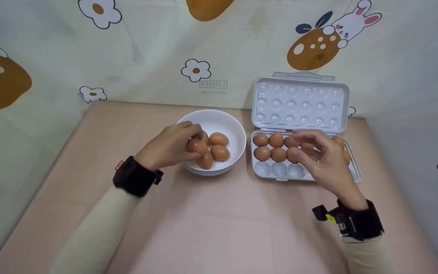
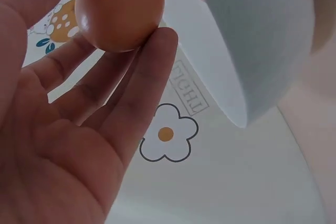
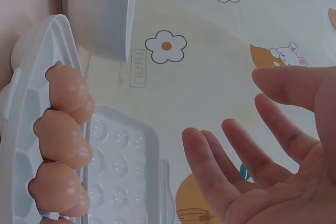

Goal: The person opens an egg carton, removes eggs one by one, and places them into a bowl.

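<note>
My left hand (image 1: 167, 148) pinches a brown egg (image 1: 197, 146) between thumb and fingers over the white bowl (image 1: 239, 140). The left wrist view shows this egg (image 2: 119, 11) at the fingertips, beside the tilted-looking bowl wall (image 2: 262, 40). Several more brown eggs (image 1: 219, 139) lie in the bowl. To the right is a white egg carton (image 1: 256, 174), its back two rows holding eggs (image 1: 262, 153) and its front cups (image 1: 279, 169) bare where visible. Above it hovers my right hand (image 1: 331, 165), fingers loosely bent with nothing between them; it hides part of the carton.
The carton's dimpled lid (image 1: 299, 102) stands open at the back, near the patterned backdrop (image 1: 143, 61). Bowl and carton sit side by side on a pinkish tabletop (image 1: 211, 224), a small gap between them. Black camera straps (image 1: 133, 177) circle both wrists.
</note>
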Motion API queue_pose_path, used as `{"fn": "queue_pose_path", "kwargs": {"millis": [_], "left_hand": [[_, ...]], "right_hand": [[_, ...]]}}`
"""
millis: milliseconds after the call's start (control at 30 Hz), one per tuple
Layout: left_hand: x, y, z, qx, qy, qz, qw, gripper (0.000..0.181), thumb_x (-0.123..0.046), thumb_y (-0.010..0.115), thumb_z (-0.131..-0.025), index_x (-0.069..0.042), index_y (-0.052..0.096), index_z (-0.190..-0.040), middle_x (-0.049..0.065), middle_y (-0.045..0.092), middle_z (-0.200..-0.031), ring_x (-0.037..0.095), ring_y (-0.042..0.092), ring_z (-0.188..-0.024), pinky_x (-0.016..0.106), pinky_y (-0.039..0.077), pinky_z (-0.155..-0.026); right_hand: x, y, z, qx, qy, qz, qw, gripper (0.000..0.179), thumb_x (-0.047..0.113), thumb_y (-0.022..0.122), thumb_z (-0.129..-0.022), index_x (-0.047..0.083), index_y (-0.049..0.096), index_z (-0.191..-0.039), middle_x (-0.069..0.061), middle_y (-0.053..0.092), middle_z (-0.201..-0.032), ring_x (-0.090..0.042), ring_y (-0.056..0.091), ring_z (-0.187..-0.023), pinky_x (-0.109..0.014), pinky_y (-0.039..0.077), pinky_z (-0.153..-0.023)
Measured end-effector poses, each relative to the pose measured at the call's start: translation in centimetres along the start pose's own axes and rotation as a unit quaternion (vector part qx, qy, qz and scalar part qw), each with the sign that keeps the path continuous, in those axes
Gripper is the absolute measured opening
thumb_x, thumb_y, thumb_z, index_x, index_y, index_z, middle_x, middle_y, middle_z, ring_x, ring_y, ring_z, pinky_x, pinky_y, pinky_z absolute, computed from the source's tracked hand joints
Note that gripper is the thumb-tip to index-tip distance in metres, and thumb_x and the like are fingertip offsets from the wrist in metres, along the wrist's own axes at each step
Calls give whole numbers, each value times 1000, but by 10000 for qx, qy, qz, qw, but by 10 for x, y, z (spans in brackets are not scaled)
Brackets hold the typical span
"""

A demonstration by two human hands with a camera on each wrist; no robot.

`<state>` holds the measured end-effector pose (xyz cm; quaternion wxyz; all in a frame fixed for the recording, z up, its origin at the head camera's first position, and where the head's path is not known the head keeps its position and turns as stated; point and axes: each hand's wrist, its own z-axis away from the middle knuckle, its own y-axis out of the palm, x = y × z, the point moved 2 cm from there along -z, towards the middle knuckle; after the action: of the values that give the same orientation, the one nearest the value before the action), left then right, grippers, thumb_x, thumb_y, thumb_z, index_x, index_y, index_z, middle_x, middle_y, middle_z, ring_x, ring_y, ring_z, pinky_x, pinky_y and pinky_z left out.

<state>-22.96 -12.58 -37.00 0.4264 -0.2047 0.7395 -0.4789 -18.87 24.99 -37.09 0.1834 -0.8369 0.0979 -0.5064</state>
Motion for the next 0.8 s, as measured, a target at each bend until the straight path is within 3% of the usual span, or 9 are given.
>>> {"fn": "queue_pose_path", "kwargs": {"millis": [133, 267, 433, 600, 800], "left_hand": [[6, -1, -3, 521, -284, -200, 9980, 35, -12, 87, -84, -6, 68, -112, 11, 66, -107, 29, 62, -100, 44, 55, -94], [10, 1, -6, 923, -640, -352, 9931, 34, -13, 84, -84, -5, 71, -114, 10, 65, -103, 29, 61, -97, 44, 55, -91], [12, 2, -10, 1188, -788, -416, 9889, 27, -11, 78, -82, -7, 72, -108, 8, 60, -96, 28, 58, -89, 40, 52, -81], [13, 2, -15, 1424, -874, -325, 9854, 23, -7, 79, -82, -6, 71, -103, 8, 57, -93, 27, 56, -87, 37, 49, -75], [15, 8, -20, 1690, -1137, -310, 9785, 11, -3, 72, -85, -5, 68, -94, 6, 53, -83, 25, 55, -83, 33, 45, -71]], "right_hand": [[0, -2, 0, -51, -86, 151, 9998, 34, -6, 79, -91, -3, 69, -124, -6, 70, -128, -22, 72, -117, -25, 58, -96], [0, -1, -1, -46, -103, 220, 9997, 34, -6, 79, -91, -3, 69, -123, -8, 70, -128, -22, 72, -116, -26, 58, -94], [-2, 0, -1, -32, -19, 121, 9999, 33, -5, 80, -90, -4, 70, -122, -8, 69, -127, -20, 72, -116, -27, 58, -95], [-2, -1, -1, -56, -115, 132, 9998, 33, -8, 79, -90, -5, 70, -122, -10, 71, -123, -28, 73, -116, -28, 58, -95], [-2, 0, -2, -44, -142, 151, 9998, 32, -9, 78, -91, -6, 69, -122, -12, 70, -124, -20, 73, -116, -28, 58, -94]]}}
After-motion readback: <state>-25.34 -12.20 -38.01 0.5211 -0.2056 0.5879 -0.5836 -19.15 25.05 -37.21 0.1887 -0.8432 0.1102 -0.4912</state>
